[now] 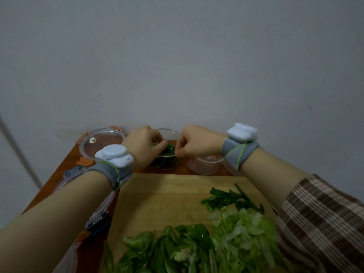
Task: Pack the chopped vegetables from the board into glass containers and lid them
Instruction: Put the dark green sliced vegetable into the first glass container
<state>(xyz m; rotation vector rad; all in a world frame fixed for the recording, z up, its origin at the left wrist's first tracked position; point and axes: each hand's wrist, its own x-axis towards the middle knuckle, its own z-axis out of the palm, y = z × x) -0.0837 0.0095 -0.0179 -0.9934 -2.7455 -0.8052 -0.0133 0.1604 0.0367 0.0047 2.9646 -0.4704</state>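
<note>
Two hands worked at the far end of the table. Both met over one small glass bowl that was already part full of dark green strips. The left hand had its fingers bunched together, pinching a few green strips right at the bowl's rim. The right hand was curled too, fingertips drawn together just above the bowl; whether it held anything I could not tell.

Two more bowls stood to the right, partly behind the right wrist. To the left lay three lids that I could count: one with orange clips, one with blue clips under the left forearm, and part of another at the near edge.

On the board lay three heaps: dark green sticks, pale cabbage shreds and green pepper pieces, all well apart from both hands.
</note>
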